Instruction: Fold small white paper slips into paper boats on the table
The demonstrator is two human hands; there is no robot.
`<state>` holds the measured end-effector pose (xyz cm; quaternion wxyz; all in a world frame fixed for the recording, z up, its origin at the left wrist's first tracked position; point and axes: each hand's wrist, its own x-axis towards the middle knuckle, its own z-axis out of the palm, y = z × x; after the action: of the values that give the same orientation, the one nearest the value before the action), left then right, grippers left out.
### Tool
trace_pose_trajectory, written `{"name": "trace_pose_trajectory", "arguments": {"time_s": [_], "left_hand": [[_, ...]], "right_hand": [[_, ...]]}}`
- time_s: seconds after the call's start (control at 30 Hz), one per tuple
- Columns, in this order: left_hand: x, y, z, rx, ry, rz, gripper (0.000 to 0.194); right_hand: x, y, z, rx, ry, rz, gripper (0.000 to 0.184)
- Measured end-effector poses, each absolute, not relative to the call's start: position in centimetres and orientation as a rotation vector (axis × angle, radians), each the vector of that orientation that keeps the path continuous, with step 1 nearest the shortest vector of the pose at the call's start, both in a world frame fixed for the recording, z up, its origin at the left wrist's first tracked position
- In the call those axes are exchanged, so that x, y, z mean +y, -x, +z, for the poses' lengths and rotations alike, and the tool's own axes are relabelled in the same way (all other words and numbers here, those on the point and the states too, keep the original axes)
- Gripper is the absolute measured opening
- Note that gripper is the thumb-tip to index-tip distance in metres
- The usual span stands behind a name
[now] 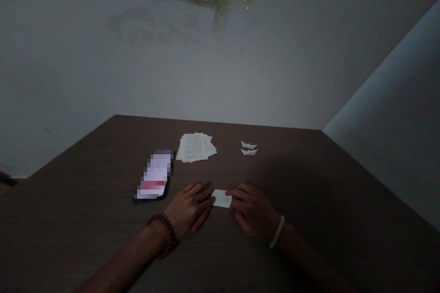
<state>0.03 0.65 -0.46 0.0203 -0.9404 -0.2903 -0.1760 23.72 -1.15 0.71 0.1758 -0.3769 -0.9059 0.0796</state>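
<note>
A small printed piece of paper [222, 198], white with lines of dark text, lies on the table between my two hands. My left hand [190, 206], with a dark beaded bracelet at the wrist, has its fingertips on the paper's left edge. At the opposite edge, my right hand [252, 208], wearing a pale bead bracelet, holds the paper with bent fingers. Its thumb is tucked low near the table. Parts of the paper's side edges are hidden under the fingers.
Behind my hands sits a loose stack of printed sheets [195, 147]. Two small folded paper boats [249, 151] stand to its right. A phone [154, 176] with a blurred screen lies left of my hands. The brown table [292, 155] meets a grey wall [220, 78].
</note>
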Motion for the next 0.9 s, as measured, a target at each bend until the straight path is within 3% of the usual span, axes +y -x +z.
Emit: {"name": "trace_pose_trajectory", "arguments": {"time_s": [0.27, 0.6, 0.77, 0.9], "left_hand": [[0.5, -0.1, -0.2, -0.940, 2.940, -0.449, 0.027], [0.5, -0.1, -0.2, -0.935, 2.899, -0.532, 0.027], [0.8, 0.0, -1.1, -0.963, 2.893, -0.646, 0.027], [0.9, 0.1, -1.7, -0.982, 2.889, -0.686, 0.026]], "right_hand": [[-0.6, -22.4, 0.6, -2.600, 1.094, 0.276, 0.025], [-1.3, -24.5, 0.4, -2.547, 1.243, 0.169, 0.022], [-1.2, -24.8, 0.3, -2.414, 1.226, 0.298, 0.018], [-0.8, -24.3, 0.3, -2.363, 1.155, 0.385, 0.030]]}}
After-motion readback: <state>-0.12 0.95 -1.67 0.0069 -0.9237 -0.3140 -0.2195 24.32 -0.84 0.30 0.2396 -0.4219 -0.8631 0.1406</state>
